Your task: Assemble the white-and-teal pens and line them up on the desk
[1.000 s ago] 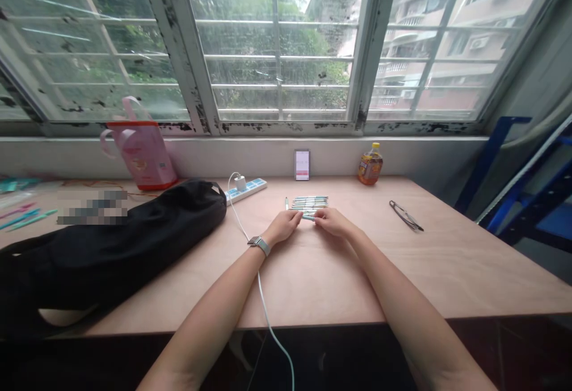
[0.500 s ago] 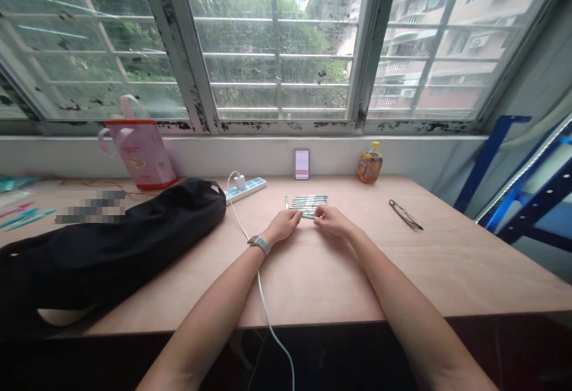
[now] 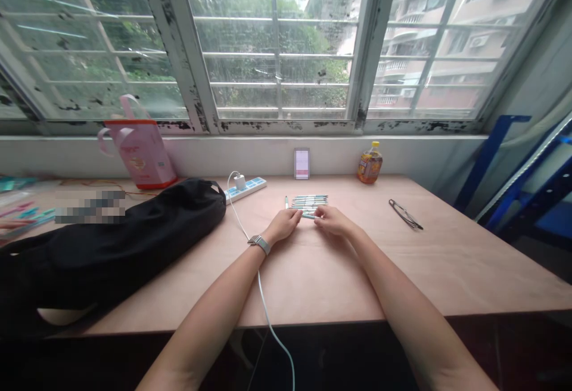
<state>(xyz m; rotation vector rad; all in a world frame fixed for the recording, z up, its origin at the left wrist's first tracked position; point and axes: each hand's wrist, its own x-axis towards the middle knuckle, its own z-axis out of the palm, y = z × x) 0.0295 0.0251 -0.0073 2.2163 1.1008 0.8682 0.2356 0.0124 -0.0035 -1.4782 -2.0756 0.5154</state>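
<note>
A slim pen [image 3: 308, 216] with a green-tinted barrel runs crosswise between my hands, low over the table. My left hand [image 3: 285, 225] pinches its left end, and the fingers of my right hand [image 3: 333, 221] close on its right end. Just beyond my fingertips, several similar pens [image 3: 310, 201] lie side by side in a row. Another pen [image 3: 286, 202] points away from me at the left of that row. My fingers cover part of the nearest pens.
A black bag [image 3: 134, 242] fills the left side, near a power strip [image 3: 252, 187] with a white cable. A phone [image 3: 302, 164], a drink bottle [image 3: 370, 164] and a pink bag [image 3: 142, 155] stand by the wall. Glasses [image 3: 404, 214] lie right. Another person's hand [image 3: 12, 225] shows far left.
Another person's hand has come into view at the far left, over the coloured pens there. My own hands and the pen between them have hardly moved.
</note>
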